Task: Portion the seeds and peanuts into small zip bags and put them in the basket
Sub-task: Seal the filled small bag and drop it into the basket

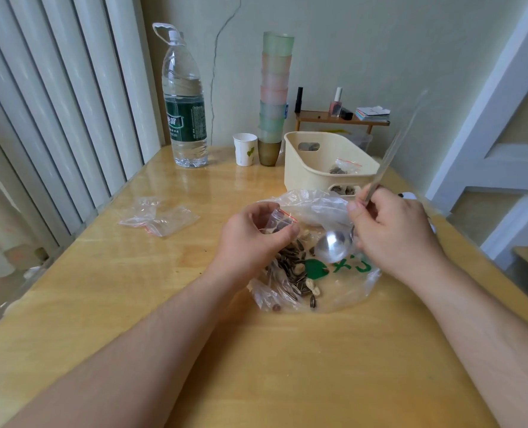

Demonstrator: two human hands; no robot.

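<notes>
Bare table (108,298) left and front of the seed bag (333,282); basket (310,168), cup stack (273,97), bottle (184,100) crowding the rear.

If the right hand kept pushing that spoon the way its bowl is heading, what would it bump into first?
Most likely the small zip bag held open in the left hand. The right hand holds the spoon with its bowl aimed left toward that bag, just above the loose seeds. Depth is hard to judge.

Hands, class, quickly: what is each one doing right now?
Left hand: curled round a small zip bag, holding it.
Right hand: gripping the metal spoon by its handle.
</notes>
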